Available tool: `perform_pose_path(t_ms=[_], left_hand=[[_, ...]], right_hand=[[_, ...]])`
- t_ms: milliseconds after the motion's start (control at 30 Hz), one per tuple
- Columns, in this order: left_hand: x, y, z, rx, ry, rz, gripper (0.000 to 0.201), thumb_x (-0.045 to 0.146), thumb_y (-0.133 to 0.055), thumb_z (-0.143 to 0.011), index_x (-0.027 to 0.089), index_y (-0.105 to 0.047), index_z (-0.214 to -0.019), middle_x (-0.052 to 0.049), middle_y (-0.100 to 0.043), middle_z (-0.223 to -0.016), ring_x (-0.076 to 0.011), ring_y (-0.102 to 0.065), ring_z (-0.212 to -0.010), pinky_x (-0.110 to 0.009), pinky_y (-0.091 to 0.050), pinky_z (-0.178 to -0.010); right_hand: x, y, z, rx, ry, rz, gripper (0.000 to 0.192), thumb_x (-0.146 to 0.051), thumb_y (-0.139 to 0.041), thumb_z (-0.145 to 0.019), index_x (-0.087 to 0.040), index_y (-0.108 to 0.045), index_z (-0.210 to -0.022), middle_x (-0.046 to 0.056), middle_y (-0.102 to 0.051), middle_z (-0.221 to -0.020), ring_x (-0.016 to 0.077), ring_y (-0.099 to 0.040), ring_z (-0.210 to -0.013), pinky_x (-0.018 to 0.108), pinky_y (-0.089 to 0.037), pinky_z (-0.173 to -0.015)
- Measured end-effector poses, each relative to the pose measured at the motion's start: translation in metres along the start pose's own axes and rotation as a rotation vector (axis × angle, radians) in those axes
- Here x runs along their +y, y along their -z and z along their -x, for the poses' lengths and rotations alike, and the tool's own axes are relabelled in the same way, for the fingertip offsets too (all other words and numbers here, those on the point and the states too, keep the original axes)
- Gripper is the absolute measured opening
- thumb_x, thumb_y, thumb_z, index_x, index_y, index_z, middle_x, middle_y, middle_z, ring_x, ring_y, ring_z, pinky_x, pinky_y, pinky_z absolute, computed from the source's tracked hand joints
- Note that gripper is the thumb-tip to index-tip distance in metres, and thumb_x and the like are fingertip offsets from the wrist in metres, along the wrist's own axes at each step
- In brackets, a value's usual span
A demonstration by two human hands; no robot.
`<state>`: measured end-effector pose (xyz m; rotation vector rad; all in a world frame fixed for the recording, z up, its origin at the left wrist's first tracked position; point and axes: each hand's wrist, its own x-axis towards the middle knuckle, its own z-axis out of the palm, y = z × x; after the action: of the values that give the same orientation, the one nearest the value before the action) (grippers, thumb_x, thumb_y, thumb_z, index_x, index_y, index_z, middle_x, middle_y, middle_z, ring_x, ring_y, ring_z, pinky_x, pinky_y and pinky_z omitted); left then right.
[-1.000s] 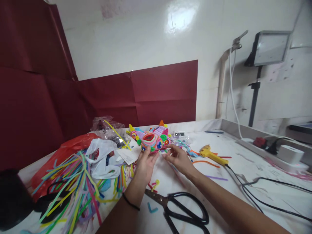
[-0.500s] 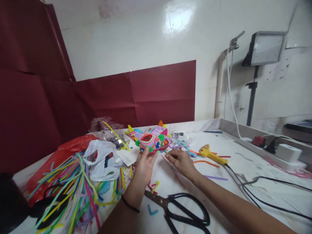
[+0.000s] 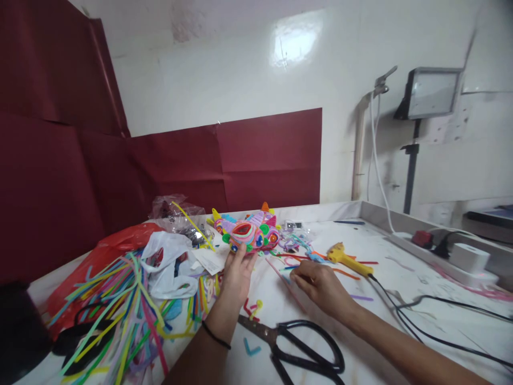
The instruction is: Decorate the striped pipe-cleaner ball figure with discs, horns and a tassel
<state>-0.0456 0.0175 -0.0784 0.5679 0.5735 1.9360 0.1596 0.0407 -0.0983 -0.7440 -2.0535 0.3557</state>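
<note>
My left hand point(image 3: 238, 272) is closed around the underside of a colourful craft figure point(image 3: 243, 231) made of coiled pipe cleaners, with green, blue and orange round pieces and pointed tips. To its right, my right hand point(image 3: 320, 283) hovers low over the table with fingertips pinched together; whatever they may hold is hidden. A pink pipe cleaner point(image 3: 285, 284) lies slanting just left of that hand. Black-handled scissors point(image 3: 308, 347) lie below both hands, near a bent light-blue pipe cleaner piece point(image 3: 251, 347).
Many loose pipe cleaners point(image 3: 120, 299) spread at the left beside a white plastic bag point(image 3: 170, 278) and a red bag point(image 3: 108, 251). A yellow glue gun point(image 3: 350, 260) with a black cord lies right. A power strip point(image 3: 460, 267) lines the right edge.
My right hand has drawn away from the figure, to the right and nearer to me. My left hand and the figure stay nearly in place. The view has tipped slightly up.
</note>
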Motion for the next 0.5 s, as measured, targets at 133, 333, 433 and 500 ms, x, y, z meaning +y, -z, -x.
perform_pose_path(t_ms=[133, 333, 433, 500], left_hand=[[0.001, 0.000, 0.000, -0.016, -0.014, -0.029, 0.026, 0.021, -0.085, -0.068, 0.021, -0.063, -0.081, -0.002, -0.072, -0.094, -0.0238, -0.067, -0.109, -0.051, -0.046, -0.107], [0.002, 0.000, 0.000, -0.022, -0.099, -0.058, 0.037, 0.021, -0.086, -0.066, 0.023, -0.065, -0.096, -0.003, -0.072, -0.108, -0.0234, -0.066, -0.111, -0.046, -0.048, -0.105], [0.002, 0.001, -0.001, -0.008, -0.141, -0.080, 0.039, 0.021, -0.087, -0.066, 0.023, -0.064, -0.098, -0.003, -0.072, -0.105, -0.0237, -0.066, -0.112, -0.044, -0.048, -0.104], [0.001, 0.003, -0.001, -0.002, -0.163, -0.099, 0.036, 0.021, -0.086, -0.068, 0.023, -0.064, -0.096, -0.002, -0.073, -0.101, -0.0237, -0.066, -0.111, -0.044, -0.048, -0.104]], right_hand=[[0.000, 0.006, -0.016, 0.095, -0.001, -0.043, 0.018, -0.021, -0.053, -0.075, -0.023, -0.070, -0.074, 0.005, -0.070, -0.074, 0.0182, -0.060, -0.059, 0.031, -0.045, -0.056], [-0.016, 0.034, -0.065, 0.270, -0.058, -0.170, 0.023, -0.025, -0.055, -0.078, -0.020, -0.072, -0.092, 0.005, -0.072, -0.079, 0.0165, -0.062, -0.061, 0.029, -0.050, -0.058], [-0.042, 0.053, -0.081, 0.419, -0.050, -0.353, 0.020, -0.023, -0.062, -0.075, -0.018, -0.072, -0.091, 0.003, -0.072, -0.079, 0.0146, -0.063, -0.063, 0.028, -0.052, -0.059], [-0.064, 0.064, -0.083, 0.527, -0.008, -0.426, 0.015, -0.020, -0.067, -0.073, -0.018, -0.073, -0.086, 0.000, -0.071, -0.074, 0.0117, -0.059, -0.057, 0.026, -0.050, -0.055]])
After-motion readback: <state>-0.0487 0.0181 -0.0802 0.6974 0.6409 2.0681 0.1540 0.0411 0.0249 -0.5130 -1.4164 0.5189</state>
